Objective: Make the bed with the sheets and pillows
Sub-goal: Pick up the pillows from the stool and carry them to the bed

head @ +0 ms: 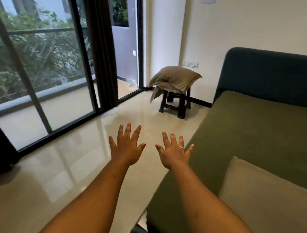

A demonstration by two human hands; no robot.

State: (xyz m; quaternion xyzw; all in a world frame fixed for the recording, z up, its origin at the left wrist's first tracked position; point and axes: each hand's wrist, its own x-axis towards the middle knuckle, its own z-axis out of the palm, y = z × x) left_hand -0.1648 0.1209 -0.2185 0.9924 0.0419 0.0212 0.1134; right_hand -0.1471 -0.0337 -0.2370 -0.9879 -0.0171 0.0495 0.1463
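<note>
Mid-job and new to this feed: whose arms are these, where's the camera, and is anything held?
No machine here: these are a person's bare arms, filmed by one wide-angle camera worn on their head, looking forward and down. The left hand and right hand are spread open above the floor, holding nothing. On the right is the bed, under a green sheet, with a dark headboard. A pale item lies on its near end; pillow or folded sheet, I cannot tell. In the far corner a pillow sits on a small dark stool, cloth hanging off it. Glass doors are on the left.
</note>
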